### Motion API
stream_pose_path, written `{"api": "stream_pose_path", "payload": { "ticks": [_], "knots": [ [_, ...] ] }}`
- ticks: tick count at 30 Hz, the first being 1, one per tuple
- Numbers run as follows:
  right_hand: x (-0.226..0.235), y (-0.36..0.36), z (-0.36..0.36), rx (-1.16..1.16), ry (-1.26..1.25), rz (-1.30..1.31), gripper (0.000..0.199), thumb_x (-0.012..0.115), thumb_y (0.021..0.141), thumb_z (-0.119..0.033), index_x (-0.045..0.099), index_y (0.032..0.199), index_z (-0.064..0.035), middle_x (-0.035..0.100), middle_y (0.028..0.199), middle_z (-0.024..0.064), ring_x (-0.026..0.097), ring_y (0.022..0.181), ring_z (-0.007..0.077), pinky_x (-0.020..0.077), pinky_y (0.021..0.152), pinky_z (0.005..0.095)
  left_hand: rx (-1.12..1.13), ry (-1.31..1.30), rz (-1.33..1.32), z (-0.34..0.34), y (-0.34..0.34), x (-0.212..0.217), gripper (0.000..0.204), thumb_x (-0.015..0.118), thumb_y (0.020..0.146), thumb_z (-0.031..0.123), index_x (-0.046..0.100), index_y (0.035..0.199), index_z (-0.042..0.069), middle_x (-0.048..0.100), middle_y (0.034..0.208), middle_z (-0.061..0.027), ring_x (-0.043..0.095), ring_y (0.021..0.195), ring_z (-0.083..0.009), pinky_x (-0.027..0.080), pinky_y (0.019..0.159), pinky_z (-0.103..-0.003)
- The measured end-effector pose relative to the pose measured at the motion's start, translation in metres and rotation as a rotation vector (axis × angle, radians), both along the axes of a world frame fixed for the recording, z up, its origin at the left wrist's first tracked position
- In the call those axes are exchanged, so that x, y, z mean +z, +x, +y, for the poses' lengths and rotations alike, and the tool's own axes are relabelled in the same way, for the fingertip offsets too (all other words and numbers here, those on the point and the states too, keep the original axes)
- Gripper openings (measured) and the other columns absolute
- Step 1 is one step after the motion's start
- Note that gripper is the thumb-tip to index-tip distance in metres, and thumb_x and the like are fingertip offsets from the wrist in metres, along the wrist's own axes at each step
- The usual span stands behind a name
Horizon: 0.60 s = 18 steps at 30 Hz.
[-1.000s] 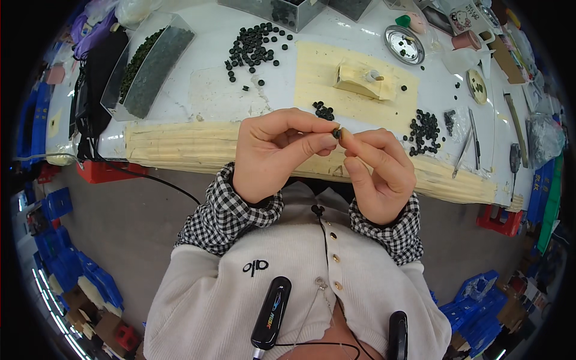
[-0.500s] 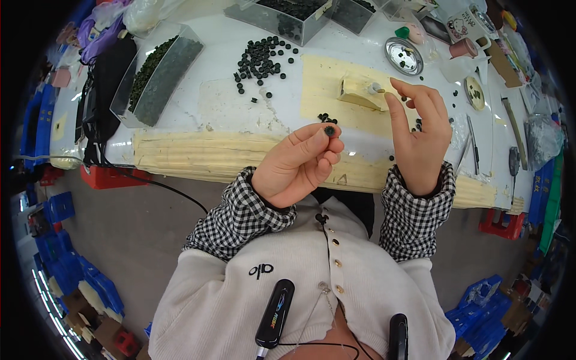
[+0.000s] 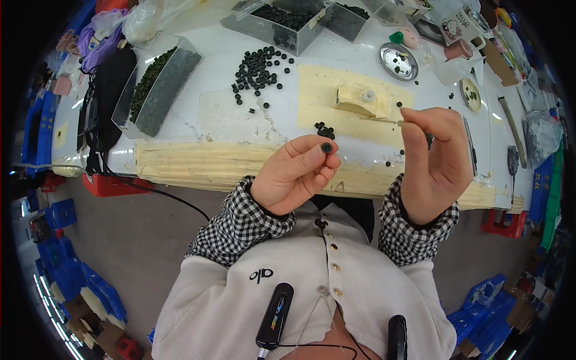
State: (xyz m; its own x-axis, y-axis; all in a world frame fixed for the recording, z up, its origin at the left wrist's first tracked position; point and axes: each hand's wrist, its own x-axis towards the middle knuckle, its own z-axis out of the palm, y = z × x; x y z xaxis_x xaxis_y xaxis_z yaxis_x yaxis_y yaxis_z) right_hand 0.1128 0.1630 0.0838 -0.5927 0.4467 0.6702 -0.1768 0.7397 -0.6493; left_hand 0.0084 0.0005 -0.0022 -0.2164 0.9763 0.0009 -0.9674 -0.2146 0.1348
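Observation:
Between thumb and forefinger, my left hand (image 3: 287, 180) pinches a small dark round part (image 3: 326, 147), its face turned up. My right hand (image 3: 437, 162) is closed in a pinch on a thin pale stick-like tool (image 3: 391, 122), which points left toward my left hand. Beyond the tool sits a yellow tape-covered block (image 3: 354, 106) with a small whitish holder (image 3: 368, 96) on top. It stands on a yellow sheet (image 3: 315, 81). Just past my left fingertips lies a little heap of black parts (image 3: 324, 129).
Many black round parts (image 3: 258, 69) lie loose farther back. Clear bins (image 3: 174, 78) of small dark parts stand at left and at the back. A round metal dish (image 3: 398, 62), a shallow cream dish (image 3: 470, 94) and a screwdriver (image 3: 513, 162) are on the right.
My right hand has closed on the thin tool, lifted it out of the holder on the block and drawn it toward me. My left hand has come slightly nearer, still holding the part.

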Motion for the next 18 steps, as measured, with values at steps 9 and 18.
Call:
{"api": "stream_pose_path", "payload": {
  "ticks": [9,18],
  "knots": [
    [-0.01,-0.002,-0.018,0.378,-0.323,-0.008,0.01,0.055,0.094,-0.004,0.054,0.098,0.005,0.062,0.091,0.0103,0.062,0.08,0.0116,0.0518,0.071,0.023,-0.011,-0.041,0.06,0.0,0.002,0.007,0.02,0.052,0.096,0.009,0.06,0.112,0.001,0.065,0.096,-0.009,0.062,0.082,-0.0116,0.054,0.073,-0.02],
    [-0.011,-0.002,-0.021,0.363,-0.354,-0.022,0.007,0.058,0.091,0.0,0.056,0.095,0.0051,0.063,0.089,0.0098,0.063,0.078,0.0128,0.0525,0.07,0.0239,-0.023,-0.037,0.066,0.0,0.003,0.007,0.019,0.053,0.096,0.011,0.061,0.111,0.002,0.066,0.096,-0.0086,0.062,0.081,-0.0114,0.053,0.072,-0.021]
  ]
}}
